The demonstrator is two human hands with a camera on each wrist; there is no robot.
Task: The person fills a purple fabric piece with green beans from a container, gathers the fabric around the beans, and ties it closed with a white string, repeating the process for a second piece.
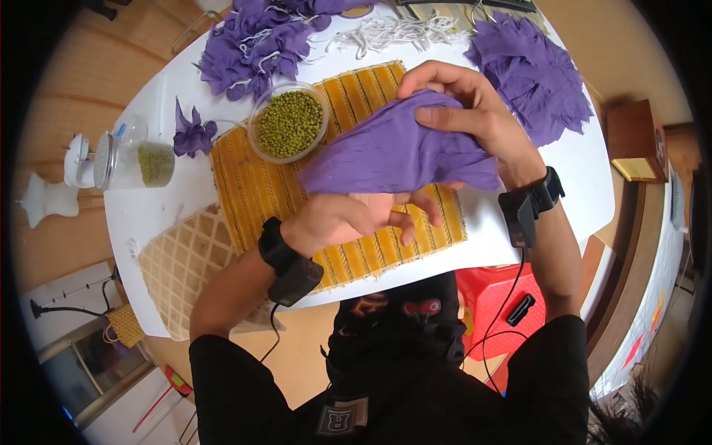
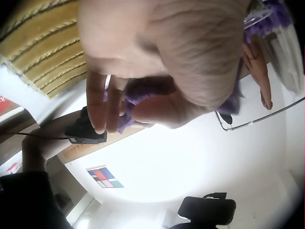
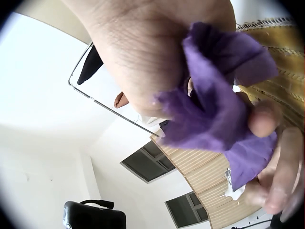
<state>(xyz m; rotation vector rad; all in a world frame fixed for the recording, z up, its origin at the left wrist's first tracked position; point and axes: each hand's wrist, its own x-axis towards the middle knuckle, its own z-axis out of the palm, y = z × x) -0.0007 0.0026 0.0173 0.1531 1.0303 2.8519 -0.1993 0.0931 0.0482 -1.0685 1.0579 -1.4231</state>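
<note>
A crumpled purple cloth (image 1: 393, 148) is stretched across the middle, over the striped mat. My right hand (image 1: 475, 111) grips its upper right part, thumb on the near face and fingers behind. Below the cloth, my left hand (image 1: 348, 219) has its fingers loosely bent, and the cloth's lower edge overlaps its upper side. In the left wrist view, purple shows behind the left thumb (image 2: 159, 109); part of that hand is hidden. The right wrist view has loose cloth folds (image 3: 214, 105) hanging by the right palm. A round tub of green beans (image 1: 289, 122) stands left of the cloth.
Under the hands lies a yellow striped mat (image 1: 259, 185) on the white table (image 1: 170, 89). Purple tied cloth (image 1: 256, 48), white strings (image 1: 397, 33) and another purple cloth heap (image 1: 526, 78) lie at the back. A clear jar (image 1: 141, 163) and small purple bundle (image 1: 193, 133) are left.
</note>
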